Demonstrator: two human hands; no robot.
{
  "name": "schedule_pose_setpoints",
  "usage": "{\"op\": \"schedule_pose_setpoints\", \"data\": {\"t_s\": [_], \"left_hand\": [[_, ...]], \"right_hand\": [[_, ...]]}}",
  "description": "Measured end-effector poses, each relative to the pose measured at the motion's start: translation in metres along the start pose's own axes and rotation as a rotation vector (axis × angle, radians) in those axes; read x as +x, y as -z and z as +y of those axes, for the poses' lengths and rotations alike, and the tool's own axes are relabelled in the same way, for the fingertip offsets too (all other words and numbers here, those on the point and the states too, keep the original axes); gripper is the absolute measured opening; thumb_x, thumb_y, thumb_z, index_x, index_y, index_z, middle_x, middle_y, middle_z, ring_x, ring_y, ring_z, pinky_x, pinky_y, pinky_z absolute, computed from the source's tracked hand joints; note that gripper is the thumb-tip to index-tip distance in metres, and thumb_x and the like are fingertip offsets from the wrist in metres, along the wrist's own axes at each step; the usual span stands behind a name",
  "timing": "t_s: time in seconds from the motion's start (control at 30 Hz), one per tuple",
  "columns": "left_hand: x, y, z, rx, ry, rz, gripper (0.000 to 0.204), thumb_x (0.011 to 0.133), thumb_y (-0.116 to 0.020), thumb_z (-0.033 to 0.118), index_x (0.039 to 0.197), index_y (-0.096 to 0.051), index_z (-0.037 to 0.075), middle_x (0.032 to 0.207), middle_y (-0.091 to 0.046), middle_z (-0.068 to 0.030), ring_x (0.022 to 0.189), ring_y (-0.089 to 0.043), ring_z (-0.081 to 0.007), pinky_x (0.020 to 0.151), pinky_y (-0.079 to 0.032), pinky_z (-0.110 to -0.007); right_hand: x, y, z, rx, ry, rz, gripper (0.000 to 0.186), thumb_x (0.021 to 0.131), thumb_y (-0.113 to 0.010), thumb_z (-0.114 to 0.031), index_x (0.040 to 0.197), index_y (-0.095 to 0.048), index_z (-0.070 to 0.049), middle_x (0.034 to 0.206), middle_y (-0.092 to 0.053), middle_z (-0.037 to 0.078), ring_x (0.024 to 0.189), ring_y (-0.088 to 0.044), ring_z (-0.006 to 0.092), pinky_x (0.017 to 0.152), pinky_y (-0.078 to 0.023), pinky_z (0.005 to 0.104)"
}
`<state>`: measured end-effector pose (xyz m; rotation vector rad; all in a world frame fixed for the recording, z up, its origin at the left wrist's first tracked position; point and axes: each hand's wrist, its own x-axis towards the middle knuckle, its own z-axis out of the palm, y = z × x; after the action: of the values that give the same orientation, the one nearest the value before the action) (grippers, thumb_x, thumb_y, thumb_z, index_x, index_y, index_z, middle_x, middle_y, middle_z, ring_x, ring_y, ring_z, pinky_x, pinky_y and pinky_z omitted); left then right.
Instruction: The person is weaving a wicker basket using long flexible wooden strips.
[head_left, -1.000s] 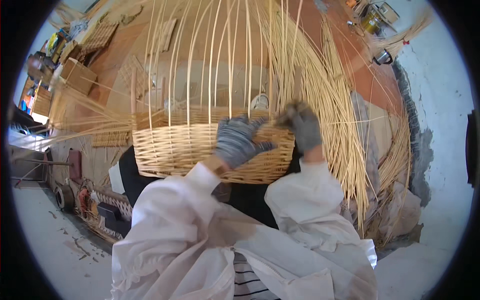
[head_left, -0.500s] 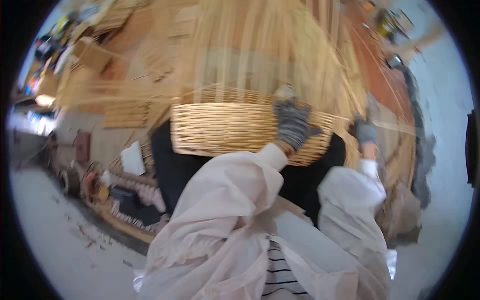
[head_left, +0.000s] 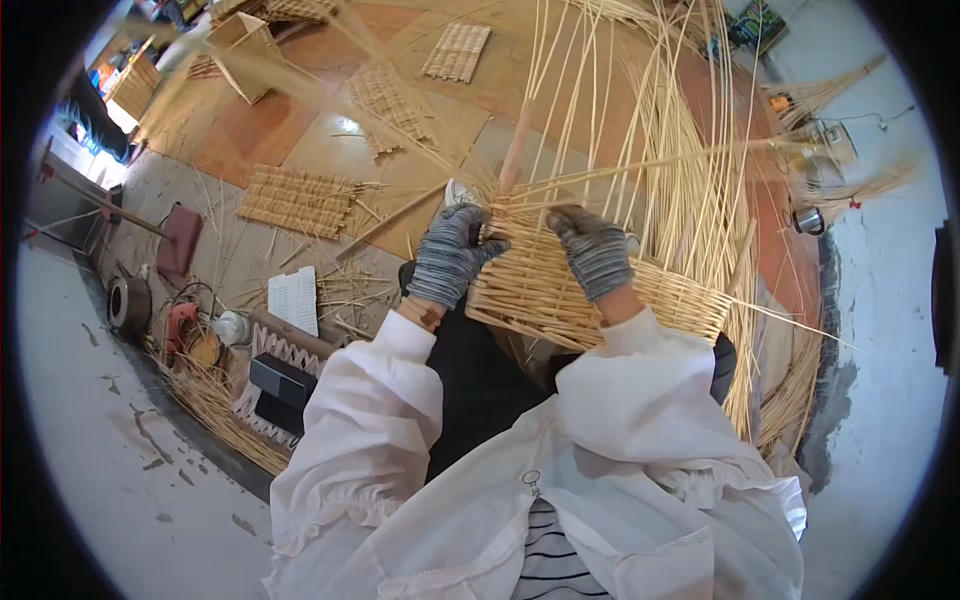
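A partly woven wicker panel lies across my lap, with long loose willow rods rising from its far edge. My left hand, in a grey knit glove, closes around the panel's left end, beside a thicker upright stick. Just above the panel's far edge, my right hand, gloved alike, has its fingers pinched together at a thin willow rod that runs off toward the right. The fingertips of the right hand partly hide what they grip.
Finished woven mats lie on the floor ahead. A bundle of loose rods fans out to the right. Lower left are a dark box, a white sheet and a red tool. A metal cup stands by the right wall.
The panel has turned and shifted right. My left hand has moved left to the panel's end, and my right hand has come in from the far right to its far edge.
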<state>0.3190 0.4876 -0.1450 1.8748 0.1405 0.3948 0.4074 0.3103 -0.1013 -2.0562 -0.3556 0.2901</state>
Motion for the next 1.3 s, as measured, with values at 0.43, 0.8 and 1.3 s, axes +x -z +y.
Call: {"op": "schedule_pose_setpoints", "data": {"t_s": [0.43,0.8,1.3], "left_hand": [[0.004,-0.013,-0.008,0.035,0.17,-0.023,0.037,0.071,-0.073,0.012,0.101,-0.057,-0.001,0.085,-0.062,-0.0082,0.078,-0.058,-0.0142,0.073,-0.048,-0.027],[0.0,-0.027,0.048,0.373,-0.102,0.018,0.023,0.077,-0.065,0.006,0.098,-0.059,0.001,0.085,-0.062,-0.0082,0.078,-0.059,-0.0168,0.074,-0.048,-0.029],[0.017,-0.095,0.031,0.731,-0.343,-0.209,0.038,0.081,-0.051,0.018,0.116,-0.05,0.004,0.108,-0.058,-0.0155,0.094,-0.057,-0.0287,0.082,-0.042,-0.042]], "right_hand": [[0.137,-0.024,-0.009,-1.615,0.698,-0.865,0.013,0.078,-0.055,-0.016,0.087,-0.063,-0.014,0.086,-0.062,0.003,0.086,-0.058,0.0199,0.079,-0.045,0.0316],[0.026,0.06,0.021,-0.888,1.059,-0.337,0.032,0.071,-0.053,-0.01,0.102,-0.061,-0.01,0.073,-0.054,0.007,0.073,-0.055,0.0253,0.081,-0.041,0.0399],[0.04,0.085,0.04,-0.742,0.646,-0.082,0.034,0.082,-0.055,-0.024,0.104,-0.054,0.001,0.102,-0.058,0.02,0.094,-0.057,0.0255,0.077,-0.049,0.0342]]}}
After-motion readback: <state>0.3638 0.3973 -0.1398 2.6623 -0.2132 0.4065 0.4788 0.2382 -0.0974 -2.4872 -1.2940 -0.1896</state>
